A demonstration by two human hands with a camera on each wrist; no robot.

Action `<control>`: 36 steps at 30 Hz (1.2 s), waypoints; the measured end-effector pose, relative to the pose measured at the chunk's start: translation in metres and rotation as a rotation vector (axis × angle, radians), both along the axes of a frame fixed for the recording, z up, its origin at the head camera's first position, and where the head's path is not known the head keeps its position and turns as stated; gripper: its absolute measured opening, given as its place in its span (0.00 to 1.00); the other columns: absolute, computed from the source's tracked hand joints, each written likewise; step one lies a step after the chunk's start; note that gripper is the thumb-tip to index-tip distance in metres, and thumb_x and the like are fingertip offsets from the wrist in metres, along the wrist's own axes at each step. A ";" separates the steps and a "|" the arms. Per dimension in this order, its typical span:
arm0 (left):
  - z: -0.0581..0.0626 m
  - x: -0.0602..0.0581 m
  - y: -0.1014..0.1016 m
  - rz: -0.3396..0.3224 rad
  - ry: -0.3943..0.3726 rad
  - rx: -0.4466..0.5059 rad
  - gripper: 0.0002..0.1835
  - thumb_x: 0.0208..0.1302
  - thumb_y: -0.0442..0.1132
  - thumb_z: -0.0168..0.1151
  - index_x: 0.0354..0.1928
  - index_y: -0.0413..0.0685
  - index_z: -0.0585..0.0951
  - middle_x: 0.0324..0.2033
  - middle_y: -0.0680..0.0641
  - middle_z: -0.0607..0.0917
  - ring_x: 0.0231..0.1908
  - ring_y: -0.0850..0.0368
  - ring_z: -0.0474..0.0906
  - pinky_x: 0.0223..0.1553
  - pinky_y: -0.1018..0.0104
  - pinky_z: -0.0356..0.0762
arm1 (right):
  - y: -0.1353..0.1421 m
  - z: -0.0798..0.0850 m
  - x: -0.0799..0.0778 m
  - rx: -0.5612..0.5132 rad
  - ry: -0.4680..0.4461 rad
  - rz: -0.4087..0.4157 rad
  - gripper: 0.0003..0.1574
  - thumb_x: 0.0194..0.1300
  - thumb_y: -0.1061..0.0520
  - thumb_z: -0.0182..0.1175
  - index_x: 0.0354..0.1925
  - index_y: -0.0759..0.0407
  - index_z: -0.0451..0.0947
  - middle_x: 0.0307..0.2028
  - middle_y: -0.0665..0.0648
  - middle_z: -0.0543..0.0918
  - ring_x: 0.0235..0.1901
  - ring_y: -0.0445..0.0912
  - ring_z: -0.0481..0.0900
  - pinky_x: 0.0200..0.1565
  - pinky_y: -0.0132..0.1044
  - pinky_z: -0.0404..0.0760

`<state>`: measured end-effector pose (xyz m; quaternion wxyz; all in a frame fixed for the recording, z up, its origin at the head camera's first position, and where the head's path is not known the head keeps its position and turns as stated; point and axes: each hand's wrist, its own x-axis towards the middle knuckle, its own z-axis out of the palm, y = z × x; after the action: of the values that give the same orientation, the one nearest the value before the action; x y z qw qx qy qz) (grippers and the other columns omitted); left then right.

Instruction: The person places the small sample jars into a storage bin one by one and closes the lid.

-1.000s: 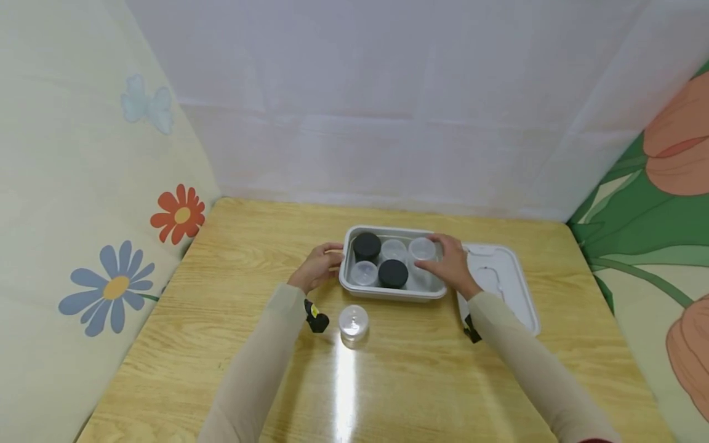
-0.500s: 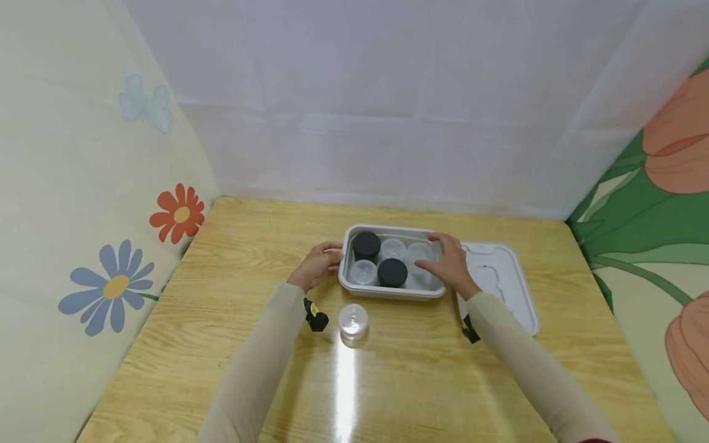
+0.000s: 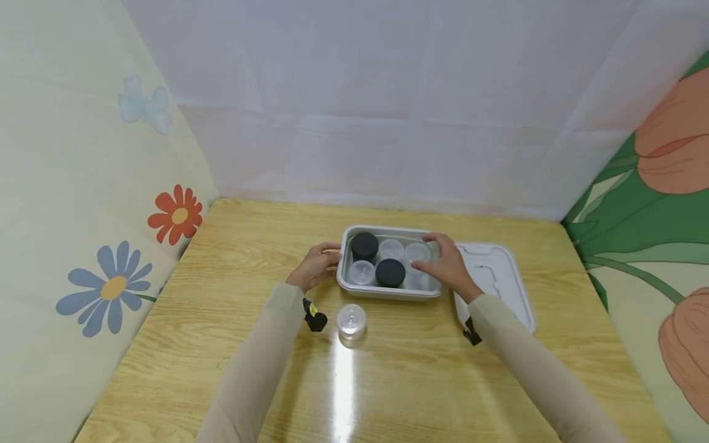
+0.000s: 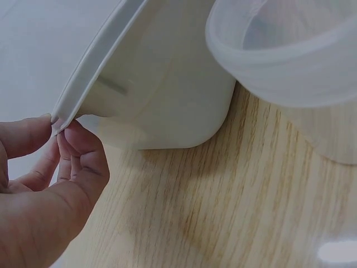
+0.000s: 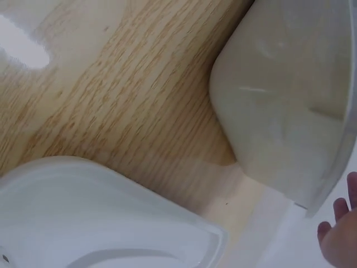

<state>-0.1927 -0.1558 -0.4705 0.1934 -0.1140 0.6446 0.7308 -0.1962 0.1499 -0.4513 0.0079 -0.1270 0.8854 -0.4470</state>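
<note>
A white plastic box (image 3: 389,294) holds two jars with black lids, a near one (image 3: 390,273) and a far one (image 3: 365,246). Among them stand several clear plastic jars, one (image 3: 362,272) at the front left and another (image 3: 391,250) at the back. My left hand (image 4: 61,184) pinches the box's left rim between thumb and fingers. Reaching over the right end, my right hand (image 3: 450,264) has thumb and fingers round a clear jar (image 3: 417,253) inside the box. The right wrist view shows only some fingertips beyond the rim, with that jar hidden.
One more clear jar (image 3: 351,321) stands on the wooden table (image 3: 410,381) in front of the box. To the right lies a white lid (image 3: 498,271), partly under the right forearm. A pale cloth (image 3: 360,123) hangs behind the table.
The clear jar in my right hand has gone down into the box, level with the others. The left hand stays at the rim.
</note>
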 end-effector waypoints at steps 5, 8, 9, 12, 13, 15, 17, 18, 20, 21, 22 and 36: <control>0.001 0.001 -0.002 -0.005 -0.007 -0.004 0.22 0.68 0.27 0.46 0.64 0.36 0.63 0.38 0.48 0.79 0.34 0.61 0.77 0.36 0.68 0.77 | -0.006 0.003 0.009 -0.033 0.020 0.040 0.39 0.50 0.58 0.73 0.59 0.62 0.70 0.57 0.63 0.73 0.61 0.59 0.67 0.64 0.56 0.63; 0.002 0.002 -0.002 -0.013 -0.005 -0.018 0.22 0.69 0.28 0.46 0.64 0.36 0.62 0.39 0.48 0.79 0.34 0.62 0.77 0.37 0.68 0.76 | -0.011 0.005 0.017 -0.053 0.032 0.083 0.40 0.50 0.59 0.73 0.60 0.63 0.69 0.57 0.63 0.73 0.61 0.61 0.67 0.62 0.58 0.64; 0.003 0.002 -0.002 -0.014 -0.005 -0.022 0.23 0.69 0.28 0.46 0.65 0.36 0.62 0.39 0.48 0.78 0.34 0.62 0.77 0.37 0.68 0.76 | -0.013 0.006 0.020 -0.063 0.036 0.098 0.40 0.50 0.59 0.73 0.60 0.63 0.69 0.57 0.64 0.74 0.61 0.61 0.67 0.62 0.59 0.64; 0.004 0.003 -0.003 -0.015 0.001 -0.025 0.23 0.69 0.28 0.46 0.65 0.36 0.62 0.39 0.49 0.78 0.34 0.62 0.77 0.37 0.68 0.76 | -0.018 0.008 0.030 -0.091 0.056 0.145 0.41 0.48 0.59 0.74 0.59 0.64 0.69 0.57 0.64 0.74 0.60 0.60 0.69 0.62 0.59 0.64; 0.004 0.003 -0.002 -0.013 0.002 -0.022 0.23 0.68 0.28 0.46 0.65 0.36 0.62 0.38 0.49 0.78 0.33 0.62 0.77 0.36 0.68 0.76 | -0.020 0.008 0.033 -0.102 0.061 0.156 0.41 0.47 0.59 0.75 0.59 0.65 0.70 0.56 0.64 0.74 0.60 0.60 0.69 0.62 0.58 0.64; 0.003 0.002 -0.002 -0.011 0.004 -0.016 0.23 0.68 0.28 0.46 0.65 0.36 0.62 0.38 0.49 0.78 0.33 0.62 0.77 0.36 0.69 0.76 | -0.024 0.008 0.040 -0.102 0.087 0.174 0.42 0.44 0.60 0.76 0.57 0.65 0.71 0.55 0.64 0.75 0.59 0.58 0.70 0.62 0.56 0.65; 0.003 0.001 -0.002 -0.009 0.004 -0.013 0.23 0.68 0.28 0.46 0.65 0.36 0.62 0.37 0.49 0.79 0.33 0.62 0.77 0.35 0.69 0.76 | -0.029 0.009 0.046 -0.094 0.106 0.188 0.42 0.43 0.59 0.77 0.57 0.64 0.72 0.55 0.63 0.76 0.59 0.57 0.71 0.62 0.54 0.66; 0.002 0.001 -0.002 -0.009 0.004 -0.013 0.23 0.68 0.28 0.46 0.65 0.36 0.62 0.37 0.49 0.79 0.33 0.62 0.77 0.35 0.69 0.76 | -0.031 0.009 0.050 -0.091 0.113 0.196 0.42 0.43 0.59 0.77 0.56 0.64 0.72 0.54 0.62 0.76 0.58 0.56 0.71 0.62 0.53 0.67; 0.001 0.001 -0.003 -0.010 0.002 -0.020 0.23 0.68 0.28 0.47 0.65 0.36 0.62 0.38 0.49 0.79 0.33 0.62 0.77 0.35 0.69 0.76 | -0.035 0.008 0.057 -0.090 0.130 0.220 0.41 0.43 0.59 0.77 0.56 0.63 0.72 0.54 0.62 0.77 0.58 0.55 0.72 0.61 0.53 0.69; 0.001 0.001 -0.003 -0.012 0.003 -0.023 0.23 0.68 0.28 0.47 0.65 0.36 0.62 0.38 0.50 0.79 0.34 0.63 0.77 0.35 0.69 0.76 | -0.038 0.007 0.060 -0.096 0.134 0.234 0.41 0.44 0.60 0.76 0.57 0.63 0.72 0.54 0.61 0.77 0.57 0.55 0.73 0.60 0.52 0.70; 0.001 0.001 -0.003 -0.012 0.002 -0.024 0.23 0.68 0.28 0.47 0.65 0.36 0.62 0.38 0.49 0.79 0.34 0.62 0.77 0.35 0.69 0.76 | -0.040 0.007 0.064 -0.103 0.141 0.254 0.41 0.44 0.60 0.76 0.57 0.63 0.72 0.54 0.61 0.77 0.57 0.55 0.73 0.60 0.52 0.71; 0.004 0.001 0.002 -0.002 -0.002 -0.029 0.23 0.69 0.28 0.46 0.65 0.37 0.62 0.46 0.44 0.76 0.36 0.60 0.76 0.36 0.69 0.76 | -0.067 -0.013 0.092 -0.109 0.223 0.404 0.43 0.40 0.56 0.78 0.55 0.64 0.73 0.51 0.59 0.78 0.53 0.51 0.75 0.58 0.41 0.73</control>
<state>-0.1916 -0.1542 -0.4669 0.1934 -0.1169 0.6549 0.7212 -0.1038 0.0831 -0.4644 -0.0076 -0.3504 0.8120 -0.4666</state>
